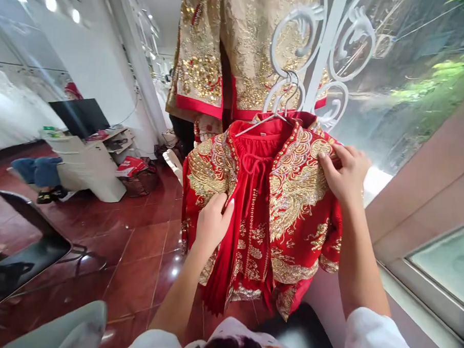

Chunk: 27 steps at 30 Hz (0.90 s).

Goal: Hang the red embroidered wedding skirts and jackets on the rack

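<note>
A red jacket (292, 197) with gold embroidery hangs in front of me on a metal hanger (263, 123), its front parted. Inside it shows a red pleated skirt (222, 266) and a tied cord at the neck. My left hand (213, 219) pinches the jacket's front edge on the left side. My right hand (347, 171) lies on the jacket's right shoulder, fingers bent over the embroidered cloth; its fingertips touch the fabric near a round gold motif. Whether they grip cloth is hard to see.
White scrollwork metal (325, 50) holds the hanger hooks beside a window (420, 85). A gold sequined garment (255, 67) hangs behind. At left stand a black chair (36, 247), a white desk (97, 163) with a monitor (80, 117), and a seated person's legs (37, 173).
</note>
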Motion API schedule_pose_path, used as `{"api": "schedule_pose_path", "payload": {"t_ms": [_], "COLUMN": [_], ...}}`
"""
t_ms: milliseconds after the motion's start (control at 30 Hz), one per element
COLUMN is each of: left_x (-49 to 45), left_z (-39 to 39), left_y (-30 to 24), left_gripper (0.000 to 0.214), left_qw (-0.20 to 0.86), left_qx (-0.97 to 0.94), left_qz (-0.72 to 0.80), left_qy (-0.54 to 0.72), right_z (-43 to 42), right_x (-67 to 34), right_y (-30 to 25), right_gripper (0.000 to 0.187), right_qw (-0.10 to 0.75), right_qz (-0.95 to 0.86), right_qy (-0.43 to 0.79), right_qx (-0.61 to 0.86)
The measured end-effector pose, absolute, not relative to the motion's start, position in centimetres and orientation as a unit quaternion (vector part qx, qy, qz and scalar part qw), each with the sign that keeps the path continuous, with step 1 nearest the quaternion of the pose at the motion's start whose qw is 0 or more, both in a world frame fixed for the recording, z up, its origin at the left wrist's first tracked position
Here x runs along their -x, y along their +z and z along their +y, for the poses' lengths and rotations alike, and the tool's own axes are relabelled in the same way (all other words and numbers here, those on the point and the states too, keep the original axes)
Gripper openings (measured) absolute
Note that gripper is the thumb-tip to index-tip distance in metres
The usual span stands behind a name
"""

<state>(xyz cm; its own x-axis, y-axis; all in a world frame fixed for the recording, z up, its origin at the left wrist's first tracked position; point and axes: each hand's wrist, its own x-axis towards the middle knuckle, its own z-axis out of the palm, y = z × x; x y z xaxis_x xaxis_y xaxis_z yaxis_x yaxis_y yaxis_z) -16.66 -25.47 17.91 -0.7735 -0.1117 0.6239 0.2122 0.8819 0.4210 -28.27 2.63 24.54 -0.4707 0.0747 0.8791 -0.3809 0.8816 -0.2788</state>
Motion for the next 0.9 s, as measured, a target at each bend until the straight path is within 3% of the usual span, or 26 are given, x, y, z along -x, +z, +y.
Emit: {"api": "schedule_pose_path", "payload": {"t_ms": [200, 300, 400, 567, 767, 900], "left_x": [16.7, 17.8, 19.2, 18.7, 12.8, 14.2], "left_z": [-22.1, -18.6, -15.3, -15.7, -19.4, -18.3], "left_y": [22.5, 25.1, 25.3, 20.1, 17.3, 17.7], "left_gripper": [0.046, 0.048, 0.044, 0.036, 0.031, 0.035], "left_qw": [0.406, 0.457, 0.436, 0.289, 0.236, 0.19], "left_qx": [0.146, 0.181, 0.207, 0.148, 0.058, 0.057], "left_qz": [-0.808, -0.767, -0.812, -0.933, -0.969, -0.98], "left_qy": [-0.401, -0.413, -0.328, -0.156, -0.048, -0.028], "right_z": [2.0, 1.4, 1.2, 1.7, 1.4, 0.8], "right_x": [28.3, 28.3, 28.3, 29.1, 29.3, 28.6], "right_y": [24.2, 24.1, 23.9, 23.6, 23.9, 24.0], "right_gripper": [0.038, 0.042, 0.041, 0.039, 0.038, 0.039], "right_qw": [0.525, 0.538, 0.526, 0.534, 0.547, 0.542], "right_qz": [-0.801, -0.786, -0.792, -0.786, -0.774, -0.783], "right_qy": [0.276, 0.294, 0.297, 0.297, 0.307, 0.297], "right_qx": [-0.084, -0.081, -0.086, -0.09, -0.086, -0.07]}}
